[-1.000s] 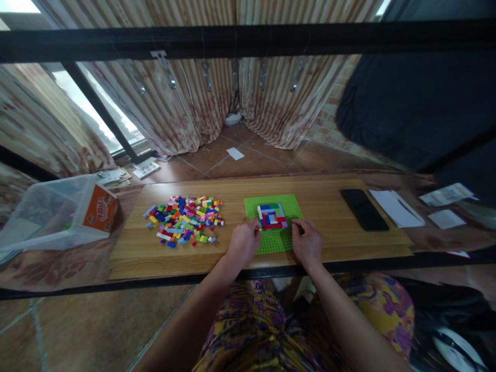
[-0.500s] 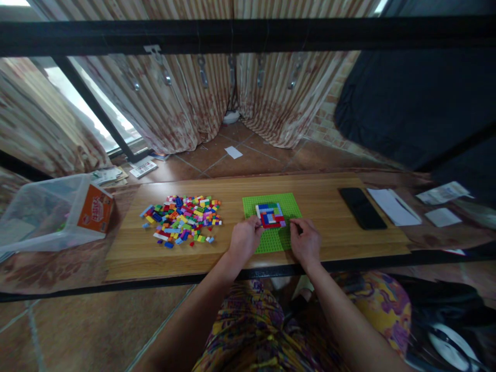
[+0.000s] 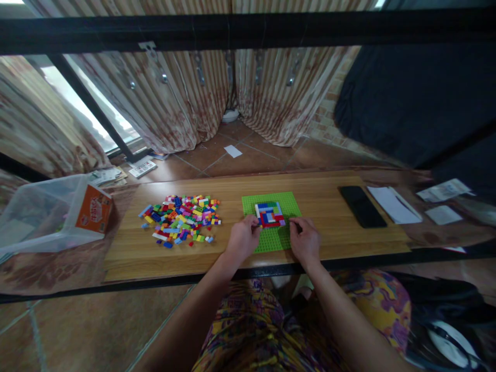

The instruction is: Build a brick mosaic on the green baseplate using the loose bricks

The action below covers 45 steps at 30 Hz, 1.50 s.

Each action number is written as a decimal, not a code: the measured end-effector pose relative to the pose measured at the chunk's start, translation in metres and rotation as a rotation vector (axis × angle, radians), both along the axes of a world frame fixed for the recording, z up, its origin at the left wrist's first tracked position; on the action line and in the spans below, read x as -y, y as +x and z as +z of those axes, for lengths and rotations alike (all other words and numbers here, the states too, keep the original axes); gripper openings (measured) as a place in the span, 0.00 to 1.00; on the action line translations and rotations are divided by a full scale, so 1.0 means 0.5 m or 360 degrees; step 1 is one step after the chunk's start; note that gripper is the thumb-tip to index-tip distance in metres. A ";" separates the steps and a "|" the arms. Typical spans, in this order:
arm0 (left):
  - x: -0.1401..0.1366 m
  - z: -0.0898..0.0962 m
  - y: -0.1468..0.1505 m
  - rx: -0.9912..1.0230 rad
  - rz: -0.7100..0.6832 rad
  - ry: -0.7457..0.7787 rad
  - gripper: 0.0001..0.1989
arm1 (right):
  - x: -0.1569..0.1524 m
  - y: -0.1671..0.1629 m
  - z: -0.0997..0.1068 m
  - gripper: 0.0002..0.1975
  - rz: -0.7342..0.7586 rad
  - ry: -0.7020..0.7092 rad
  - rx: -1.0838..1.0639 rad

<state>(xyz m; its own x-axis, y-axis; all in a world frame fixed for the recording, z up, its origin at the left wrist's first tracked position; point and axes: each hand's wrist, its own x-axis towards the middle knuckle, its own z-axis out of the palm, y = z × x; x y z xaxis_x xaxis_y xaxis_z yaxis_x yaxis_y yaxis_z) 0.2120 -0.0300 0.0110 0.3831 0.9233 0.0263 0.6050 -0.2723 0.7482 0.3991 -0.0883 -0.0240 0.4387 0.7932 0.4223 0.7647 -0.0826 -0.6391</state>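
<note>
Head view: both hands (left hand, right hand) at brick block.

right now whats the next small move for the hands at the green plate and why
Probably press down at the brick patch: both the left hand and right hand rest on the green baseplate at its edges, and no loose brick shows in either.

I saw my left hand and right hand resting on the green baseplate, either side of the small brick build, fingers touching its near corners. A loose brick pile lay left on the worktop; a black phone lay right.
</note>
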 end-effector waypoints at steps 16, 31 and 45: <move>-0.007 0.002 0.014 -0.0051 0.0117 -0.0044 0.06 | 0.000 0.002 -0.003 0.13 -0.0006 0.0005 0.0005; 0.019 -0.002 0.015 -0.0089 0.0137 0.0204 0.11 | -0.002 0.000 -0.004 0.13 -0.0008 0.0005 0.0002; 0.088 -0.012 0.041 -0.0723 -0.0222 0.0484 0.22 | -0.001 -0.001 0.001 0.13 0.0008 0.0006 0.0007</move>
<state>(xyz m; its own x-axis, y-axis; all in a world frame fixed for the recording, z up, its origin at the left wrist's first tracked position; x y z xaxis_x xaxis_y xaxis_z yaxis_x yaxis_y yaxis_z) 0.2324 -0.0740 0.0048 0.5359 0.8398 0.0870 0.7909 -0.5354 0.2963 0.3988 -0.0879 -0.0236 0.4328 0.7938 0.4274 0.7679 -0.0762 -0.6360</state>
